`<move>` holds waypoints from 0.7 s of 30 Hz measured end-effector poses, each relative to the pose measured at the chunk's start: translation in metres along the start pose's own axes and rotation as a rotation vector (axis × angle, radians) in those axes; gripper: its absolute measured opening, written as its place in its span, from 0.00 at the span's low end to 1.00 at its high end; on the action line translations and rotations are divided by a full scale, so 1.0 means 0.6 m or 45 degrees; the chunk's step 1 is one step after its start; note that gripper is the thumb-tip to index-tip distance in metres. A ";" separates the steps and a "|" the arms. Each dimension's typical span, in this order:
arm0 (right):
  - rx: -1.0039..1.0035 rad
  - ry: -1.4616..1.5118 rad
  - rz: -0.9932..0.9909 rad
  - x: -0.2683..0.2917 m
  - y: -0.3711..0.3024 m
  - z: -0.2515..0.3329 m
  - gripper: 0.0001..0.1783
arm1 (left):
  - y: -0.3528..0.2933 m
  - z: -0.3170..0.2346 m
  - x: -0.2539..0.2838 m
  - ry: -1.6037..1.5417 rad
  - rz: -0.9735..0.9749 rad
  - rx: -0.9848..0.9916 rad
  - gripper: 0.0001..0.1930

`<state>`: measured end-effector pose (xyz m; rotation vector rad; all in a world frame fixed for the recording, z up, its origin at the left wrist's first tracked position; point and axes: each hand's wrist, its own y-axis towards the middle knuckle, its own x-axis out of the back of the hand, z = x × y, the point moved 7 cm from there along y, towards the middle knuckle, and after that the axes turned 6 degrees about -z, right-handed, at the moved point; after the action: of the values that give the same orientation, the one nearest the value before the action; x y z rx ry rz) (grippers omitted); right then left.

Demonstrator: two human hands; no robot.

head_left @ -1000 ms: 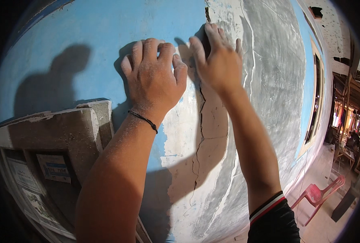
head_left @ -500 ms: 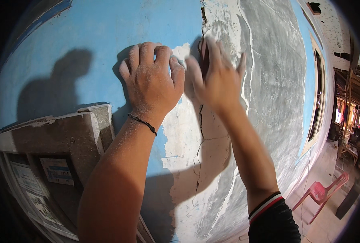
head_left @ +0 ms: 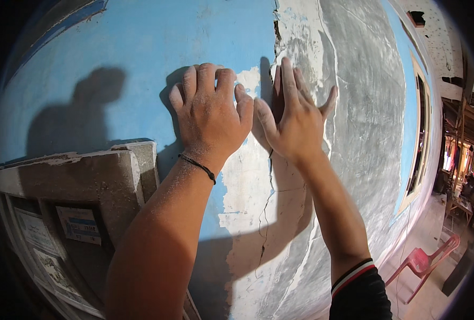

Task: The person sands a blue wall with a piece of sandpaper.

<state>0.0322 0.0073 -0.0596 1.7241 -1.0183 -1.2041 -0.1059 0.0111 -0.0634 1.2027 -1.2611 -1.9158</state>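
My left hand (head_left: 210,114), dusty white, with a thin black cord round its wrist, rests against the blue wall (head_left: 157,32). Its fingers are bent and slightly apart, the thumb stands off, and the fingertips are partly hidden; no held thing shows. To its right, my right hand (head_left: 298,120) lies on the wall with fingers stretched and spread, holding nothing visible; one finger is in shadow. It covers part of a long crack (head_left: 266,205). Around the crack is bare white plaster (head_left: 242,186) with a ragged paint edge; farther right is grey plaster (head_left: 367,106).
At lower left a worn frame (head_left: 61,178) with paper sheets (head_left: 79,224) stands against the wall. A window frame (head_left: 415,133) is set into the wall at right. Beyond it a red plastic chair (head_left: 423,261) stands on the floor. Shadows fall on the wall.
My right hand was blurred in motion and is now sharp, its fingers more spread. The whole view has shifted slightly. My left hand keeps nearly the same place on the wall.
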 end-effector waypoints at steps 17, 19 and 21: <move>-0.024 -0.134 0.020 -0.023 0.053 -0.009 0.48 | 0.004 -0.013 0.001 -0.005 -0.103 -0.071 0.11; -0.109 -0.098 -0.039 -0.030 0.094 -0.033 0.49 | 0.014 -0.021 -0.001 -0.001 -0.123 -0.091 0.11; -0.149 -0.022 -0.042 -0.027 0.090 -0.023 0.49 | 0.009 -0.015 0.001 -0.027 -0.113 -0.072 0.11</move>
<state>0.0321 0.0042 -0.0017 1.6482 -0.9142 -1.2763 -0.0982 0.0046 -0.0604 1.2312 -1.1741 -2.0188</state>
